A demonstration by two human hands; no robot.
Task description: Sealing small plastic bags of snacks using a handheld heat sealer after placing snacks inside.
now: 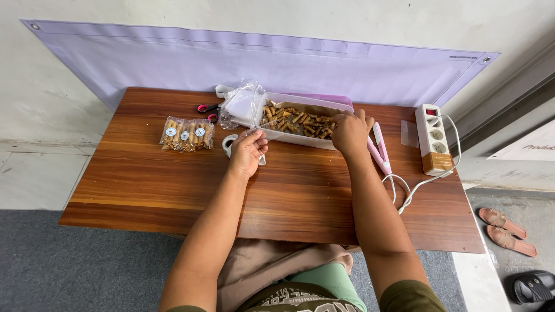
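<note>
Fingers of my right hand (350, 132) pinch into the snack tray (341, 107), while my left hand (247, 153) pinches a clear bag (254, 134) just beside it, tape roll (229, 143) under its knuckles.

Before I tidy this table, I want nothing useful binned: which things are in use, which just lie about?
In use: left hand with clear bag; right hand in snack tray; filled packets.
Lying about: scissors, power strip, sandals.
</note>
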